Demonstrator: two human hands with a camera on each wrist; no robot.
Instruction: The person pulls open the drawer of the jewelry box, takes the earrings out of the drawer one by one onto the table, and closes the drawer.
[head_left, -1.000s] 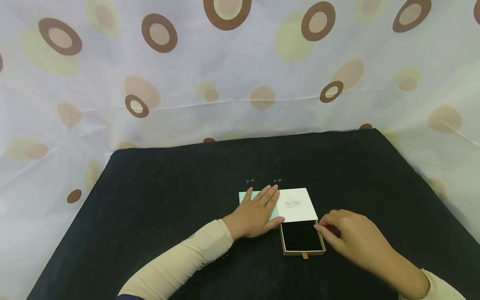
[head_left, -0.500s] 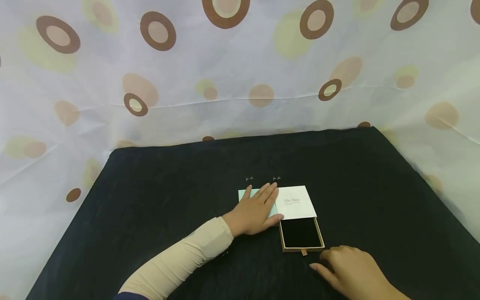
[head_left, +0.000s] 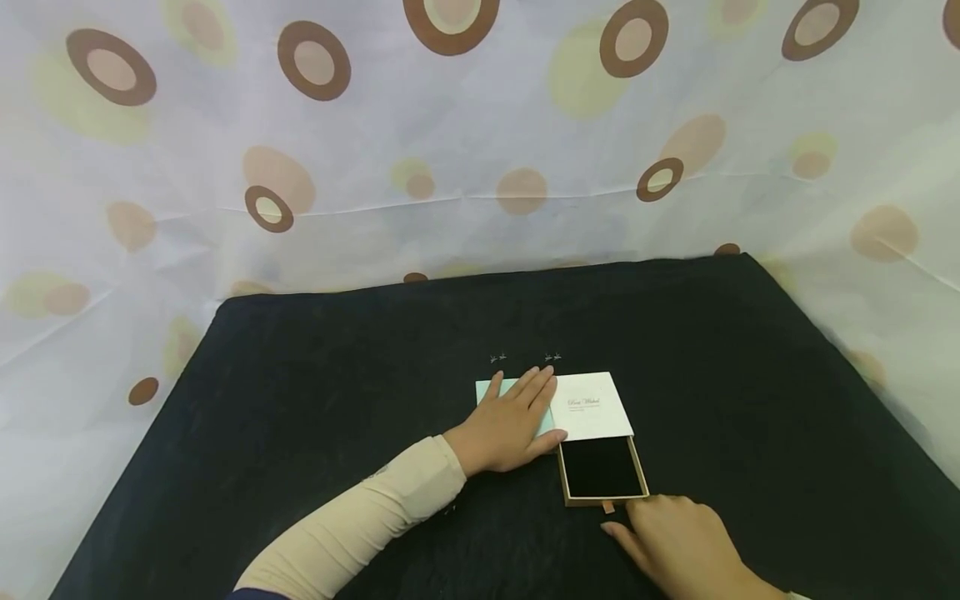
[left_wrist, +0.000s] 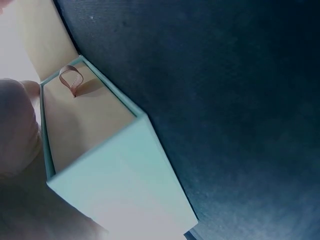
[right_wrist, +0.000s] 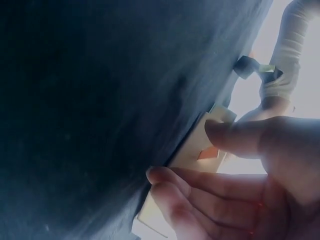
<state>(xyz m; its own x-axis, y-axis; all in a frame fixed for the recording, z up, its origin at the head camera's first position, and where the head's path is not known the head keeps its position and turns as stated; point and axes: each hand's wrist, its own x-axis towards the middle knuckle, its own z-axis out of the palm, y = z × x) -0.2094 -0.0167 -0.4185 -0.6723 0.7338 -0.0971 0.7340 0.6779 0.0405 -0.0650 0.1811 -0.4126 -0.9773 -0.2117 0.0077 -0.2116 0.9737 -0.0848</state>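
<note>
My left hand lies spread with straight fingers across a mint-green box and the left edge of a white printed box cover. In the left wrist view, the mint box has a tan inside with a ribbon loop. Below the white cover a drawer with a tan rim and black lining sticks out towards me, an orange-brown pull tab at its front. My right hand is at the drawer's front right corner, thumb apart and fingers loosely bent by its front face.
Two pairs of tiny silvery pieces lie behind the boxes on the black cloth. A white curtain with brown and yellow dots hangs behind the table.
My right hand has come away from the drawer's right side and moved down to its front right corner. The left hand and the boxes stay in place.
</note>
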